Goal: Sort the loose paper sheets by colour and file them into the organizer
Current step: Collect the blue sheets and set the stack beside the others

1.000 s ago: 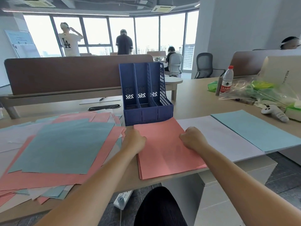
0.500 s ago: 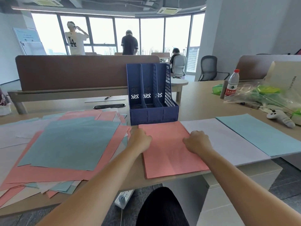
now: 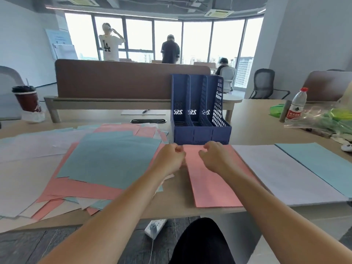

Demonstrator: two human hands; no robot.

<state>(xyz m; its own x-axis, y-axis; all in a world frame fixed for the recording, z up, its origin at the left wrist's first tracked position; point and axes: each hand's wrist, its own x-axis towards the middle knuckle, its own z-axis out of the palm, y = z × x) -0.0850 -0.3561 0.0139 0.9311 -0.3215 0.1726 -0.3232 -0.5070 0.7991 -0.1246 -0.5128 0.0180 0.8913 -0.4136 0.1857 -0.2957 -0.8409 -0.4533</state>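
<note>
Both your hands over pink stack (image 3: 211, 185) by organizer (image 3: 200, 128): left hand (image 3: 170, 159) fisted, grip unclear; right hand (image 3: 216, 159) loosely curled, empty.

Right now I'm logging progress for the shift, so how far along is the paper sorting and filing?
Done: a pink stack, a white stack and a blue stack lie sorted before the organizer. In hand: the left hand and right hand, fingers curled, sit at the pink stack's far edge; whether they grip it is unclear. Left: the mixed pile on the left is unsorted, and no paper shows in the organizer.
</note>
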